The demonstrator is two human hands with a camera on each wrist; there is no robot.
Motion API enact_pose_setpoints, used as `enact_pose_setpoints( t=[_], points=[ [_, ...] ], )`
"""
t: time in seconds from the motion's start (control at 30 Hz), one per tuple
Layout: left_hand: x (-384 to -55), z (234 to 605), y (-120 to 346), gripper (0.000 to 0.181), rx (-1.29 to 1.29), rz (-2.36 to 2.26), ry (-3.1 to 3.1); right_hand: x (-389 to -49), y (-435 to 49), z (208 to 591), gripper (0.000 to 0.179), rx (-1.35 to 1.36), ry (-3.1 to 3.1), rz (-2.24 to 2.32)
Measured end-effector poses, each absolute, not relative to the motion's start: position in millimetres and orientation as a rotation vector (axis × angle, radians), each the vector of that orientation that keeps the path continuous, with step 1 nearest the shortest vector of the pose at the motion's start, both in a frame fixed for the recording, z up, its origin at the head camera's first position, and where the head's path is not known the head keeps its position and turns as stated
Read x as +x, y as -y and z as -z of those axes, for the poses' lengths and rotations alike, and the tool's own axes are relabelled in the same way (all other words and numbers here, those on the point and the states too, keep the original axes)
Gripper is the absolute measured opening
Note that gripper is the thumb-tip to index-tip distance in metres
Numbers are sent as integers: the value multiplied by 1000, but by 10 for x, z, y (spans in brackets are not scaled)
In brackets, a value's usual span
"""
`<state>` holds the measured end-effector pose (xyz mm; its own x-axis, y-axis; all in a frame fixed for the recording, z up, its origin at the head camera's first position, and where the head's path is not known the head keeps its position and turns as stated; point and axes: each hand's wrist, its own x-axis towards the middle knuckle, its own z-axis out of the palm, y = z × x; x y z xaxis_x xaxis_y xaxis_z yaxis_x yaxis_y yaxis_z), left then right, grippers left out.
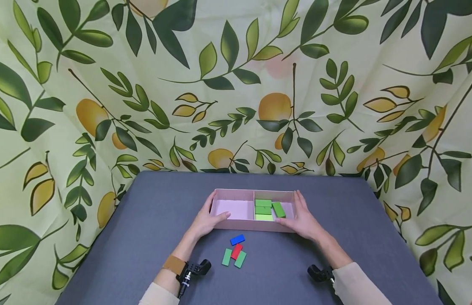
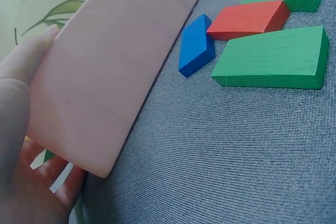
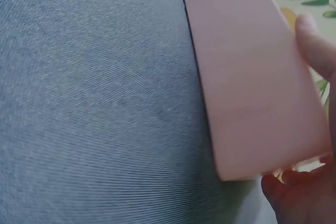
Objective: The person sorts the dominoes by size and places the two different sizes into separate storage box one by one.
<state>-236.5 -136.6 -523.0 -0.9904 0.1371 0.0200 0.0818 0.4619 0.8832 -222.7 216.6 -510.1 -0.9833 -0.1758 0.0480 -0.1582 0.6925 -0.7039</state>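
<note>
A pink two-compartment box (image 1: pixel 255 225) stands on the table between the hands. My left hand (image 1: pixel 205 220) grips its left end, the thumb over the front rim and the fingers along the side. At the opposite end my right hand (image 1: pixel 306 222) holds it the same way. Several green blocks lie in the right compartment, among them a tilted green block (image 1: pixel 278 209) and a light green block (image 1: pixel 264 217). The left compartment's pale floor (image 1: pixel 233 209) is bare. In the left wrist view the left thumb lies against the box wall (image 2: pixel 110 72).
In front of the box, a blue block (image 1: pixel 237 239), a red block (image 1: pixel 236 252) and two green blocks, one left (image 1: pixel 227 257) and one right (image 1: pixel 240 259), lie close together. The grey cloth-covered table (image 1: pixel 163 203) meets a leaf-patterned curtain (image 1: pixel 236 127) behind.
</note>
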Motion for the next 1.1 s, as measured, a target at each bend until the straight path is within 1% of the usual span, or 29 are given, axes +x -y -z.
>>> enact_pose_setpoints(
  t=[0.23,0.53,0.67,0.8,0.93,1.1],
  points=[
    [-2359,5205,1382,98,197,-1544,-2666,-2232,-2199,5165,131,-267,-2783,1278],
    [-2321,5130,1387,100,234,-1476,-2714,-2200,-2194,5182,129,-189,-2745,1305],
    [-2297,5100,1399,97,259,-1404,-2771,-2204,-2184,5203,127,-154,-2732,1347],
    [-2232,5076,1452,87,297,-1328,-2896,-2209,-2168,5232,124,-151,-2733,1423],
    [-2154,5048,1513,67,377,-1277,-3085,-2198,-2159,5250,124,-153,-2725,1467],
    [-2038,4987,1546,43,649,-1253,-3277,-2181,-2151,5261,124,-130,-2708,1507]
  ],
)
